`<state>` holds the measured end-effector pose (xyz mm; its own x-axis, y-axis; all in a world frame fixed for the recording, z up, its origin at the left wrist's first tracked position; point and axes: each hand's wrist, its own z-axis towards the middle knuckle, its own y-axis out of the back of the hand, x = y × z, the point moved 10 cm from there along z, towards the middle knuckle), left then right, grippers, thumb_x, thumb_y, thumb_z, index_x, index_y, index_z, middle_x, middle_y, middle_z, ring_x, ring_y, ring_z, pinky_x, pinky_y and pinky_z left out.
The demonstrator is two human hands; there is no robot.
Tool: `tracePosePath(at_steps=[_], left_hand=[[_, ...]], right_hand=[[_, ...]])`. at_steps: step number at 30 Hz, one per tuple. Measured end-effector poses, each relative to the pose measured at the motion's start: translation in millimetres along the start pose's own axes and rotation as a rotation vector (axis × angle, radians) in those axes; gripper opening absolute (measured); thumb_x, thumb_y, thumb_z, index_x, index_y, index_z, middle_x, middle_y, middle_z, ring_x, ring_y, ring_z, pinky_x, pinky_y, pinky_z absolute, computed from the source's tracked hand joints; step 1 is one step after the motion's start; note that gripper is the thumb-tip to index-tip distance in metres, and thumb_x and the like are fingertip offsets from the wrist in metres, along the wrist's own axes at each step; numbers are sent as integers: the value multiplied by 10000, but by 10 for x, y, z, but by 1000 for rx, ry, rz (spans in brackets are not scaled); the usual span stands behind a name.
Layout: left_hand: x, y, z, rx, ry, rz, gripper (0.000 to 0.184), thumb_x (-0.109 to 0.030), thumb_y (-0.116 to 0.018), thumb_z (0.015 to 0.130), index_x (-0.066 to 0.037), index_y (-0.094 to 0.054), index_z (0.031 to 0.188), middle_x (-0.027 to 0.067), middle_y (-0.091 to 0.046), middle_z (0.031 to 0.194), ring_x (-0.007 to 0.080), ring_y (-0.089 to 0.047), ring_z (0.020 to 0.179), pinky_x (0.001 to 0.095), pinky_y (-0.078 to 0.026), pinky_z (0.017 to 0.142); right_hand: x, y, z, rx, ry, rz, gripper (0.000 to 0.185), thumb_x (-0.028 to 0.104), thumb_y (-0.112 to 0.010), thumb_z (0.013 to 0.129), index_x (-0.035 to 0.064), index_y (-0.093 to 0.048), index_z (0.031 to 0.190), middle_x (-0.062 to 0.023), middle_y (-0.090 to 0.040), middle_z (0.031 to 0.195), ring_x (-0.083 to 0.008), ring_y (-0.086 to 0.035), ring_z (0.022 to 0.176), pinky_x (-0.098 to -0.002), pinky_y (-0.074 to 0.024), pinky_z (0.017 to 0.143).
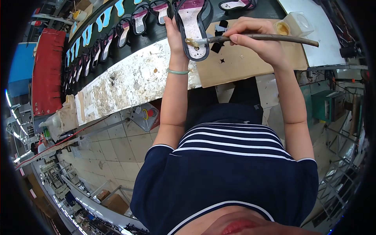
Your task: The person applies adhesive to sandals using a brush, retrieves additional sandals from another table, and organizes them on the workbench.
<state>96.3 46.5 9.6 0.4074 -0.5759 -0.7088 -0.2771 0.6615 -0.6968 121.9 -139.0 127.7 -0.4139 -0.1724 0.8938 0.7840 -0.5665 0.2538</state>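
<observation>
My left hand [175,38] is closed on the side of a black-rimmed sandal sole [192,23], holding it upright over the work table; most of its fingers are hidden behind the sole. The sole's upper face is pale and speckled, with a purple-pink patch at the far end. In my right hand [260,37] is a long brush [290,37], pinched along its dark handle. Its yellowish, glue-coated bristles touch the sole near the end closest to me. Under my right hand lies brown cardboard [250,58] with small dark pieces [216,47] on it.
Rows of similar sandals [139,21] lie on a dark conveyor belt [129,45] beyond the stained white table edge [133,80]. Right of the cardboard stand a cup of yellowish glue [282,28] and a clear plastic container [298,24]. A red cloth-covered panel [47,70] is at the left.
</observation>
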Motion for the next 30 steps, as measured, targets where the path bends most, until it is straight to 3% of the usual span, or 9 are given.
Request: tracePosePath(at_steps=[6,13,15,19,21,22,25,29,30], left_hand=[[19,-26,12,62,65,-23,698,-564,-220,966,16,-513,1219,139,-628,1094,221,-648,921,327,-552,769],[8,-324,-95,161,143,27,677,-551,-226,970,21,-517,1187,168,-623,1078,242,-654,902,346,-562,758],[18,-380,-111,105,182,25,681,-557,-164,972,-29,-522,1209,121,-646,1027,194,-657,860,302,-571,715],[92,-461,-120,159,280,53,716,-572,-166,965,2,-509,1221,150,-634,1081,221,-652,929,335,-556,799],[123,-566,-175,207,357,17,728,-576,-162,963,11,-500,1230,165,-622,1107,232,-646,961,342,-551,815],[156,-585,-160,293,388,-21,710,-536,-168,977,61,-420,1266,255,-550,1181,323,-609,1043,415,-530,898],[186,-657,-188,338,452,5,703,-530,-171,979,61,-419,1267,256,-549,1177,319,-611,1040,415,-529,903],[215,-744,-249,396,574,-66,651,-505,-232,988,59,-453,1227,229,-572,1126,279,-643,969,343,-565,837],[192,-767,-291,368,579,38,644,-514,-265,982,54,-458,1218,215,-579,1111,254,-651,944,299,-573,799]], right_hand=[[134,-83,-17,120,41,9,91,27,-651,805,-31,-687,866,-93,-650,851,-115,-599,755,-218,-484,660],[255,-98,168,340,64,5,89,24,-653,798,-31,-690,858,-111,-651,861,-149,-614,775,-237,-487,682],[315,-98,233,373,67,-17,93,28,-664,789,-30,-691,855,-117,-649,858,-156,-616,787,-247,-490,694],[523,-207,315,484,142,-77,106,39,-683,776,-24,-696,860,-109,-651,861,-169,-623,806,-264,-495,704],[547,-221,348,490,96,-85,98,35,-695,753,-15,-703,837,-115,-658,846,-181,-632,798,-273,-503,712],[597,-240,386,535,80,27,116,1,-690,781,-42,-695,889,-120,-680,852,-168,-638,806,-270,-494,724],[576,-280,407,570,-11,55,125,-7,-700,775,-35,-698,897,-131,-679,895,-179,-633,857,-274,-482,756],[679,-369,448,632,22,63,119,-9,-692,782,-35,-698,898,-131,-679,888,-179,-635,843,-271,-483,750],[700,-383,454,638,31,52,119,-10,-690,782,-36,-698,898,-132,-679,886,-182,-635,844,-273,-483,751]])
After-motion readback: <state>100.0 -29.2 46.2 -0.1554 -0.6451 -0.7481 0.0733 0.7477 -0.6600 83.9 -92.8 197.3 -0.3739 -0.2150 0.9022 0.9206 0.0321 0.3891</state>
